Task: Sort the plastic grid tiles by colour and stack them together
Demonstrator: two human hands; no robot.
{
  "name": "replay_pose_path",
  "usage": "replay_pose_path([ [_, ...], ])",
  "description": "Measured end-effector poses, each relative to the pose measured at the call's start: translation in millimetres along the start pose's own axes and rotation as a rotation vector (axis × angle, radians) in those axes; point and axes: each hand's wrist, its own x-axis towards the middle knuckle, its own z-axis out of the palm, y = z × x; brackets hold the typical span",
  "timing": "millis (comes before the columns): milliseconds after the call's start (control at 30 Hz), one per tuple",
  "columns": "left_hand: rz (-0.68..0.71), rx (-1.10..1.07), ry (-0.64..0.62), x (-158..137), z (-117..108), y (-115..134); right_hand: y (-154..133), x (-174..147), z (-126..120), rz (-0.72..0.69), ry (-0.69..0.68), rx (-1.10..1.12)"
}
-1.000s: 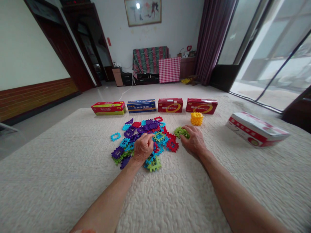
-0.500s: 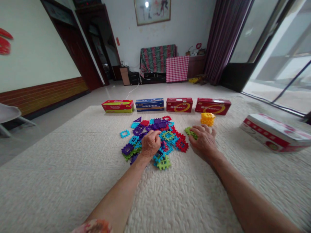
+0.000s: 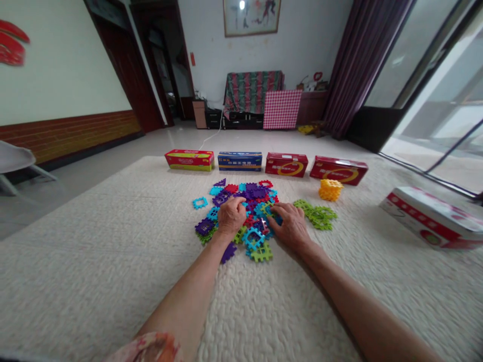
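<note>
A heap of flat plastic interlocking tiles (image 3: 256, 193) in purple, blue, red and green lies on the cream quilted cover. My left hand (image 3: 231, 217) rests over the heap's left-centre with its fingers curled in; whatever is under them is hidden. My right hand (image 3: 290, 225) reaches into the right side, thumb and fingers apart, fingertips at a green tile (image 3: 265, 207) lying among blue ones. Several loose green tiles (image 3: 321, 217) lie flat to the right of that hand. Behind them stands a yellow cube (image 3: 330, 190) built of similar tiles.
Along the back stand a red-and-yellow box (image 3: 189, 161), a blue box (image 3: 240, 161) and two red boxes (image 3: 286, 165). A larger white-and-red box (image 3: 433, 216) sits at the right. The quilted cover (image 3: 94, 241) spreads beneath everything, with a pale chair (image 3: 17, 158) beyond its left edge.
My right hand has moved left from the loose green tiles to the heap, leaving those tiles on the cover. My left hand stays over the heap. The camera view has shifted slightly.
</note>
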Motion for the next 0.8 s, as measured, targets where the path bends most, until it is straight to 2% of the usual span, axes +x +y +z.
replay_pose_path([
  [233, 0.042, -0.002, -0.005, -1, 2, 1, 2, 1, -9, -0.046, 0.005, 0.082],
  [333, 0.064, -0.007, 0.006, -1, 2, 1, 18, 4, -14, -0.031, 0.078, 0.071],
  [433, 0.077, 0.002, 0.012, 0, 1, -1, 46, 5, -21, 0.063, 0.151, -0.012],
  [567, 0.078, -0.012, 0.022, 3, -1, -3, 74, 2, -28, 0.222, 0.158, -0.143],
  [667, 0.075, -0.015, 0.016, 4, -1, -4, 72, 0, -27, 0.251, 0.155, -0.172],
  [800, 0.056, 0.004, 0.002, 5, 0, -4, 51, 0, -24, 0.141, 0.146, -0.092],
])
